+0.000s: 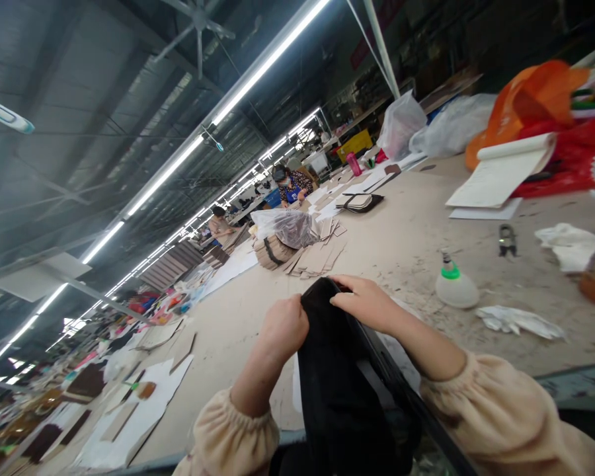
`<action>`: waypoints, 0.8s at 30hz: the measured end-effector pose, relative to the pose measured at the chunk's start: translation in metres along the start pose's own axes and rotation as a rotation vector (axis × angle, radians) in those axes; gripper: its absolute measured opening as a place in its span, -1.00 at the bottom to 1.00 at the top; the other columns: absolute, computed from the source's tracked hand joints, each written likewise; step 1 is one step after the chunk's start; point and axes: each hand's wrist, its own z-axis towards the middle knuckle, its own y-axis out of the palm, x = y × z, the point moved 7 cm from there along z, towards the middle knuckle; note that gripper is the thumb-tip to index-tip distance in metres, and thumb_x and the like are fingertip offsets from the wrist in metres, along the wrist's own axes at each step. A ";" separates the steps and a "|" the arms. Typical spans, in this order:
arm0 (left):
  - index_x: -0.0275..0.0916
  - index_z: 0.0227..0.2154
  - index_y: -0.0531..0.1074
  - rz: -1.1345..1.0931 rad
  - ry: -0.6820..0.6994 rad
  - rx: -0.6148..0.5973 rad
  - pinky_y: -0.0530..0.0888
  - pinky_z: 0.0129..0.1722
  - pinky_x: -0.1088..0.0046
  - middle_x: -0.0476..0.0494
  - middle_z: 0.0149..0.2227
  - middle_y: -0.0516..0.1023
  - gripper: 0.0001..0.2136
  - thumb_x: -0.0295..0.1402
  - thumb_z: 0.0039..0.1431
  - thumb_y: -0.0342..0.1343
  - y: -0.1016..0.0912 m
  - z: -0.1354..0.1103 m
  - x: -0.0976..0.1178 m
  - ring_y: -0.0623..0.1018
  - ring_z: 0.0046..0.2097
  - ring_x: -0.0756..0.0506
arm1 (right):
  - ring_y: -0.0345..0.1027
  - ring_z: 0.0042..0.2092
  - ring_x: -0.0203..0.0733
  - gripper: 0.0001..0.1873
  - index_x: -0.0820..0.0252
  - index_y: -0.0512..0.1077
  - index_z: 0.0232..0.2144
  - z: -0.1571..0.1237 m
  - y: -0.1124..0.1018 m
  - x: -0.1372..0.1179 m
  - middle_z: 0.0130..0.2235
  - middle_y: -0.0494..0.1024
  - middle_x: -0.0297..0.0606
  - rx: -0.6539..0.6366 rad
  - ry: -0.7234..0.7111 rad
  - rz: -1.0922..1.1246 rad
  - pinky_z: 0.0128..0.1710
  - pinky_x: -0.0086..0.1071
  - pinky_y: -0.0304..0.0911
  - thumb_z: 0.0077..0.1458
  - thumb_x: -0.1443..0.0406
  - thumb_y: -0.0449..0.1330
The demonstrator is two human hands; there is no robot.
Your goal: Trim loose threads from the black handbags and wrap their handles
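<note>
A long black fabric piece [337, 390], perhaps part of a bag, hangs over the table's near edge towards my body. My left hand [286, 327] is closed on its upper left edge, knuckles up. At the top right corner, my right hand [364, 301] pinches the same piece between thumb and fingers. A stiff dark rim [391, 377] runs down its right side below my right forearm. Under and beside the fabric some white sheet shows. The lower end of the piece drops out of view.
Right of my hands are a squeeze bottle with green collar [456, 284], a small black clip-like tool [506, 240], a white glove [520, 321] and a notepad [503, 172]. Ahead lie stacked cardboard pieces [320, 256] under clear plastic. Two people [293, 185] work farther off.
</note>
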 end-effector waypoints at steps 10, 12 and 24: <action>-0.29 -0.32 0.46 0.038 -0.066 0.013 0.38 -0.26 0.36 -0.32 -0.26 0.56 -0.71 -0.45 0.04 -0.18 -0.002 0.026 0.011 0.52 -0.18 -0.20 | 0.34 -0.17 -0.17 -0.66 0.12 0.46 -0.24 -0.004 -0.009 0.007 -0.16 0.53 -0.31 0.057 0.036 0.036 -0.16 -0.38 0.18 -0.10 0.34 0.03; -0.28 -0.33 0.47 0.017 -0.073 0.013 0.39 -0.26 0.37 -0.30 -0.26 0.56 -0.71 -0.45 0.03 -0.17 -0.002 0.032 0.010 0.52 -0.18 -0.19 | 0.33 -0.14 -0.16 -0.65 0.13 0.46 -0.22 -0.004 -0.009 0.007 -0.13 0.51 -0.29 0.068 0.034 0.030 -0.13 -0.38 0.17 -0.10 0.34 0.03; -0.21 -0.27 0.48 -0.080 -0.113 0.034 0.38 -0.23 0.39 -0.22 -0.25 0.57 -0.67 -0.46 0.03 -0.17 0.001 0.045 0.007 0.51 -0.17 -0.17 | 0.30 -0.08 -0.14 -0.61 0.16 0.44 -0.17 -0.005 -0.011 0.010 -0.07 0.48 -0.24 0.094 0.057 0.018 -0.07 -0.35 0.15 -0.09 0.33 0.03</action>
